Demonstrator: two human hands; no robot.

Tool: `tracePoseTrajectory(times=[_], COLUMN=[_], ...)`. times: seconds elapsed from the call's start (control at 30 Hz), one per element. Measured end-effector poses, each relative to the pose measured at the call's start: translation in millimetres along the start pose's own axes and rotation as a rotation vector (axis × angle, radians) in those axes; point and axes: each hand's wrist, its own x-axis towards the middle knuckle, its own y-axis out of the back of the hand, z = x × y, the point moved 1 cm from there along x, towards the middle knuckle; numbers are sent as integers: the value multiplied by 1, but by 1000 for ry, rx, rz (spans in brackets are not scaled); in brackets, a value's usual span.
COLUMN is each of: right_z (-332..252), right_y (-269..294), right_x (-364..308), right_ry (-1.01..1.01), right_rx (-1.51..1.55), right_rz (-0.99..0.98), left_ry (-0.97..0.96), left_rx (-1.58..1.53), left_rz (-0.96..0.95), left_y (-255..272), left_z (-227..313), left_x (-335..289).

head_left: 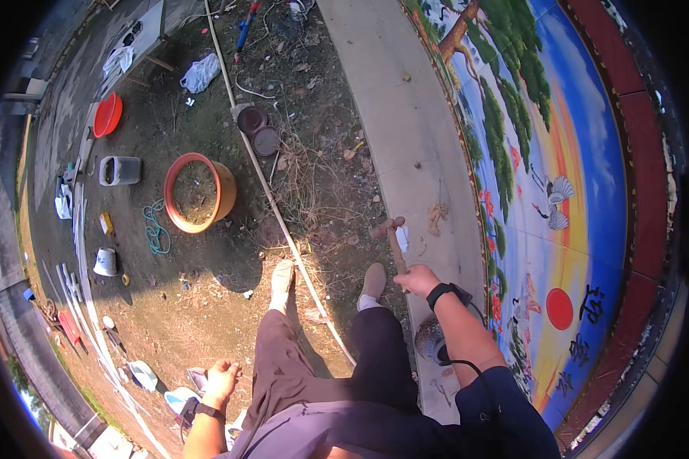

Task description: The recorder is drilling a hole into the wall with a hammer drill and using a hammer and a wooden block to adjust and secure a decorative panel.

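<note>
My right hand (416, 281) is wrapped round the handle of a rusty-brown hammer (398, 251), with the head pointing away from me. The hammer hangs over the border between the dirt and a raised concrete ledge (375, 115). Beside its head lies a small white scrap (403, 239), and a dry leaf (437, 218) rests a little further right. At the lower left, my left hand (221, 379) is held in the air with its fingers curled in. Nothing shows in it.
A long thin pole (275, 206) crosses the ground between my feet. Left of it stand an orange planter pot (230, 191), a plastic jug (121, 170) and a red basin (108, 115). A painted wall (528, 153) rises on the right. Behind my right forearm is a round patterned pot (430, 336).
</note>
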Motion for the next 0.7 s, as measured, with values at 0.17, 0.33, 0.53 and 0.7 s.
tracePoseTrajectory(times=[0.17, 0.33, 0.53, 0.7], right_z=[-134, -246, -359, -447], right_y=[-60, -154, -312, -427], right_x=[-117, -198, -268, -296], right_ry=[197, 545, 910, 969], right_rx=[-405, -538, -874, -1093], right_rz=[-275, -433, -574, -737], left_ry=[-159, -157, -51, 22], left_rx=[-269, -642, -1624, -1829], left_rz=[-7, -115, -45, 262], left_y=[-14, 3, 121, 234], left_z=[57, 94, 65, -23], left_x=[-41, -62, -77, -49])
